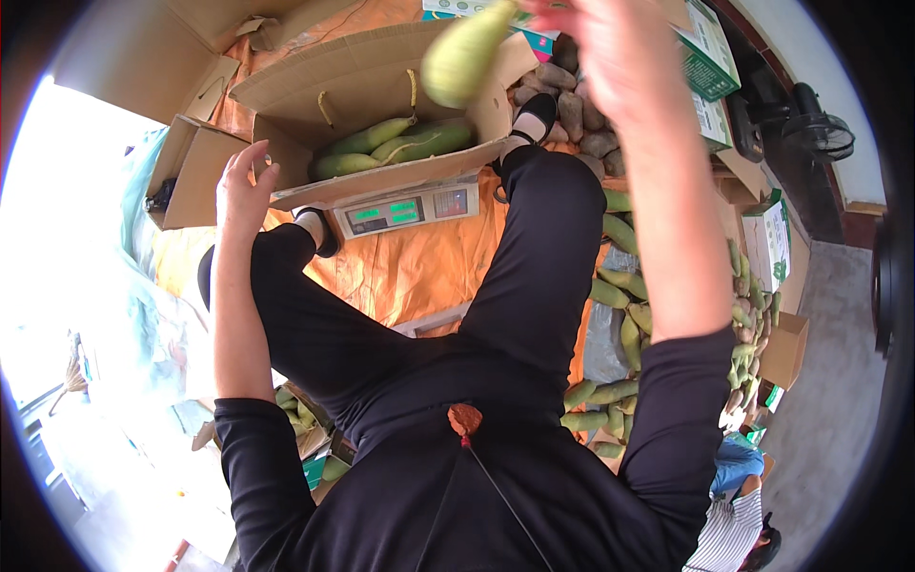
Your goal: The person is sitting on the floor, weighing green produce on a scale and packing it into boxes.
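One person in black clothes (410, 486) is filling most of the view, knees spreading apart over an orange sheet (381, 286). Loose green vegetables (748, 324), long and radish-like, are lying in heaps along the right side, some of them on clear plastic. An open cardboard box (357, 76) is standing ahead of the knees, flaps up; several green vegetables (429, 141) are lying inside, side by side. Brown tubers (572, 112) are piling up just right of the box, by the right foot. A scale (408, 212) with lit green digits is showing right at the box's near edge. A black fan (822, 133) is standing far right.

Right hand (618, 59), motion-blurred, is reaching beyond the box's right side, fingers closing on the narrow end of one pale green vegetable (464, 59). That vegetable is hanging above the box's far right corner, fat end down-left, also blurred. Left hand (246, 191) is hovering by the box's left near corner, half open, fingers curling loosely, gripping nothing visible; touching the cardboard or not, can't tell. A small reddish-brown pendant (465, 419) is lying on the person's front.
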{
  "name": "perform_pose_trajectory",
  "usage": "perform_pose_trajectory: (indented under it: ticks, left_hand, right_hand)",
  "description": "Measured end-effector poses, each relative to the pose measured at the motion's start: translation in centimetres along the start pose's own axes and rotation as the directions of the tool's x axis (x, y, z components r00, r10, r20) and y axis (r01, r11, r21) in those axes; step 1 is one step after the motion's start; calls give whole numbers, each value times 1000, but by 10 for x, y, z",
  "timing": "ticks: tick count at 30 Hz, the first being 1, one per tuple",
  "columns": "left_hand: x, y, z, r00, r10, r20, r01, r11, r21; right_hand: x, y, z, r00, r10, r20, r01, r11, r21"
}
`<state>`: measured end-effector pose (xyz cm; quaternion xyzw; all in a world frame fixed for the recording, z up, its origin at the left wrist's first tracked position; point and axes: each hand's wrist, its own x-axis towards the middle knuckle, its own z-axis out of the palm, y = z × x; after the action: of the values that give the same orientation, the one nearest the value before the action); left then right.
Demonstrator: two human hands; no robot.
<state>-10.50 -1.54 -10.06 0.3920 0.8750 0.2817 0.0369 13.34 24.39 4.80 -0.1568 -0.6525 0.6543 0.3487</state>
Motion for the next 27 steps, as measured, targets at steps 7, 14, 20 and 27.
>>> perform_pose_trajectory:
  ticks: [7, 14, 20, 27]
  left_hand:
    - [5, -1, 5, 999, -27, 38, 27, 1000, 0]
    - [4, -5, 2, 999, -46, 15, 46, 999, -6]
    - [5, -6, 5, 999, -18, 27, 18, 1000, 15]
    - [4, -10, -3, 998, -34, 50, 31, 997, 67]
  right_hand:
    - [1, 102, -16, 998, 34, -44, -48, 929, -367]
    - [-111, 122, -136, 840, 287, -461, -453, 838, -305]
    - [-325, 247, -227, 597, 477, -645, -782, 525, -336]
    - [-498, 331, -172, 584, 799, -144, -396, 126, -909]
